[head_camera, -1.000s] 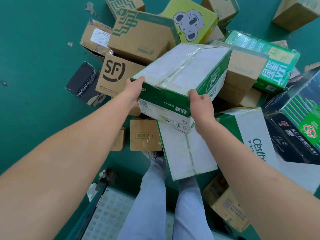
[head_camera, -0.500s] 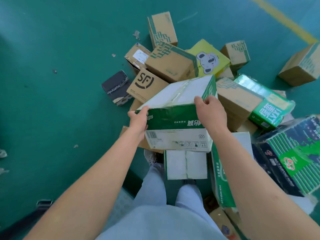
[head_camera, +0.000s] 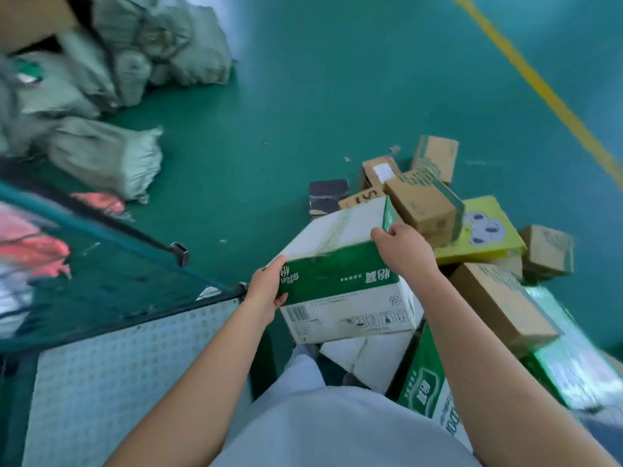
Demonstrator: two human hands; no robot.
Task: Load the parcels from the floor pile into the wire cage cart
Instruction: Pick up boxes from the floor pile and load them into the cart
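I hold a green-and-white carton in both hands, lifted clear of the floor pile. My left hand grips its near left corner. My right hand curls over its top right edge. The pile of parcels lies on the green floor to the right: brown cartons, a yellow box with a koala face and more green-and-white cartons. The wire cage cart stands at the lower left, showing its perforated metal floor and a teal mesh side.
Grey woven sacks lie heaped at the upper left. Red and white packages show through the cart's mesh side. A yellow line crosses the floor at the upper right. My legs are below the carton.
The view has swung left, bringing the cart and the sacks into sight. The carton has come up off the pile and towards me, still held in both hands.
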